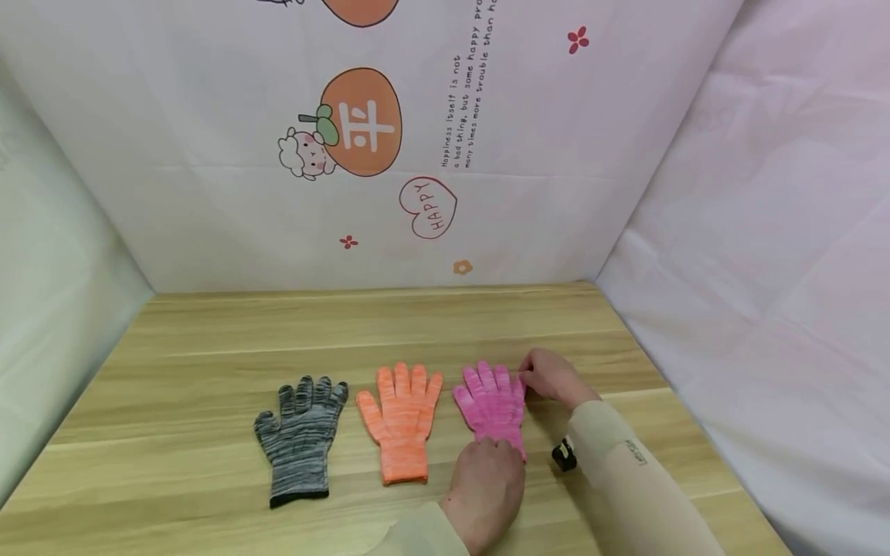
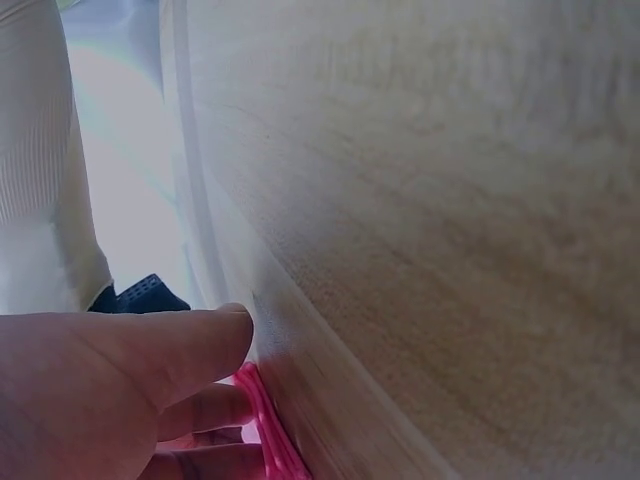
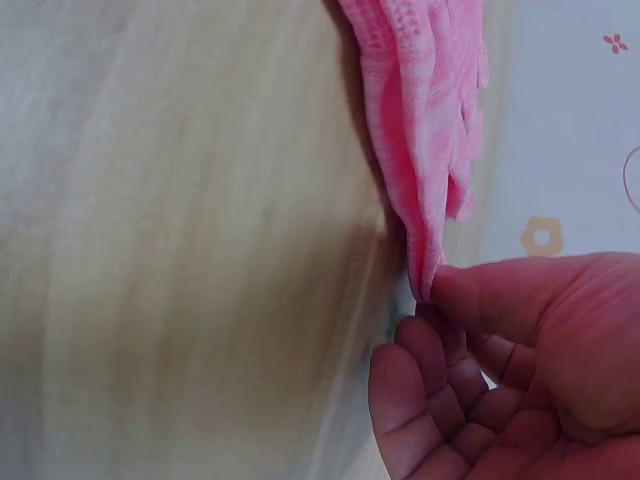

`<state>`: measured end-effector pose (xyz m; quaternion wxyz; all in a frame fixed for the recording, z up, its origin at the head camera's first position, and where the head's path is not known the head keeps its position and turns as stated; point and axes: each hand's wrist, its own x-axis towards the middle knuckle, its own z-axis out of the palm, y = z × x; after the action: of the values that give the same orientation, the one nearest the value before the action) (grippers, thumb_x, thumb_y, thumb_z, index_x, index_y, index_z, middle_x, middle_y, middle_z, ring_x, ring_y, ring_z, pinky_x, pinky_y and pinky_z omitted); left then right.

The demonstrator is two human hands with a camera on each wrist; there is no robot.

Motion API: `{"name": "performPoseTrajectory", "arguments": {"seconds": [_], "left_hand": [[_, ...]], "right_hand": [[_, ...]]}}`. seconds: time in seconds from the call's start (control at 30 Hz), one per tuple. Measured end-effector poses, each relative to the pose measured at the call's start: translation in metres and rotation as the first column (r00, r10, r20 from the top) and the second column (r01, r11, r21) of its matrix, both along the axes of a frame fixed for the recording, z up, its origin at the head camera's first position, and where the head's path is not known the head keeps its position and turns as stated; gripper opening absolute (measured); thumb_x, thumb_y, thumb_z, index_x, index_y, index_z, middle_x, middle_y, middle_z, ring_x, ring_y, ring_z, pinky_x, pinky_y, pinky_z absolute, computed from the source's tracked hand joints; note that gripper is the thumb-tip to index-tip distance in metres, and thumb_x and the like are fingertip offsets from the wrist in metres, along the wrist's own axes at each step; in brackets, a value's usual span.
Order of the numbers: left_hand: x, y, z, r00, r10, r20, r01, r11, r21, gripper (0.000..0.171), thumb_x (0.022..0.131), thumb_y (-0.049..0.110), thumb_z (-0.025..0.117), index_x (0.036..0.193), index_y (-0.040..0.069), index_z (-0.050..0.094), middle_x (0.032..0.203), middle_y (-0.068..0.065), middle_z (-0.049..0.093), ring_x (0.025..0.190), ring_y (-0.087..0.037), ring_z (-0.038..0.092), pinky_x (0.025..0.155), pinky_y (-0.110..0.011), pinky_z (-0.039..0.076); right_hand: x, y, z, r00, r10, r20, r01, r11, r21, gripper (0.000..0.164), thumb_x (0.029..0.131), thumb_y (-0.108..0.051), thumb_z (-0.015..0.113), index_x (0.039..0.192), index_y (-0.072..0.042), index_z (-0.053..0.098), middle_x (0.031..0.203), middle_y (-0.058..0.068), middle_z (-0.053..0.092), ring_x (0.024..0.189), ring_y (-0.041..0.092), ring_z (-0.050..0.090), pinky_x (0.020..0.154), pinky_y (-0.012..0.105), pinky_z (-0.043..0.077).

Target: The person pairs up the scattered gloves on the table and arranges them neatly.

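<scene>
A pink knit glove [image 1: 494, 403] lies on the wooden table with its fingers pointing away from me. My right hand [image 1: 552, 378] pinches the tip of its outermost right finger; the right wrist view shows thumb and forefinger closed on the pink fabric [image 3: 405, 150]. At the cuff, my left hand [image 1: 487, 488] holds the glove's near edge, knuckles up and covering part of it. Only a strip of the pink cuff [image 2: 268, 425] shows beside the fingers in the left wrist view. To the left lie an orange glove [image 1: 403, 421] and a grey-black striped glove [image 1: 302, 444], both flat.
The table [image 1: 208, 332] ends at a white printed backdrop [image 1: 521, 224], with white cloth [image 1: 779, 255] along the right side. A small black device [image 1: 564, 454] sits at my right wrist. The orange glove stands between the striped and pink ones.
</scene>
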<state>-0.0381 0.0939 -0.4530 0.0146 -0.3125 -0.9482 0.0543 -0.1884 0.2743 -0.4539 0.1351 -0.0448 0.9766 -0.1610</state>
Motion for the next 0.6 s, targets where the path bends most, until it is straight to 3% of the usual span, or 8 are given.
{"name": "performPoseTrajectory", "arguments": {"seconds": [0.33,0.6], "left_hand": [[0.001,0.000,-0.001,1.000,0.011,0.024,-0.010,1.000,-0.029,0.017,0.098,0.037,0.066,0.095,0.022,0.074,0.084,0.004,0.062,0.073,-0.012,0.057,0.062,-0.027,0.051],[0.002,-0.003,-0.002,0.997,-0.008,-0.072,0.009,1.000,0.022,0.024,0.100,0.038,0.064,0.085,0.022,0.072,0.077,0.005,0.060,0.067,-0.011,0.055,0.056,-0.026,0.047]], "right_hand": [[0.001,-0.007,0.005,0.999,0.021,-0.040,-0.020,0.999,0.025,0.020,0.097,-0.017,0.068,0.112,-0.003,0.069,0.106,0.012,0.072,0.097,0.027,0.067,0.092,0.049,0.055],[0.004,-0.026,0.010,0.992,0.126,-0.006,-0.126,0.992,0.005,0.017,0.091,-0.016,0.076,0.103,-0.006,0.071,0.092,0.004,0.071,0.085,0.019,0.064,0.084,0.042,0.055]]}}
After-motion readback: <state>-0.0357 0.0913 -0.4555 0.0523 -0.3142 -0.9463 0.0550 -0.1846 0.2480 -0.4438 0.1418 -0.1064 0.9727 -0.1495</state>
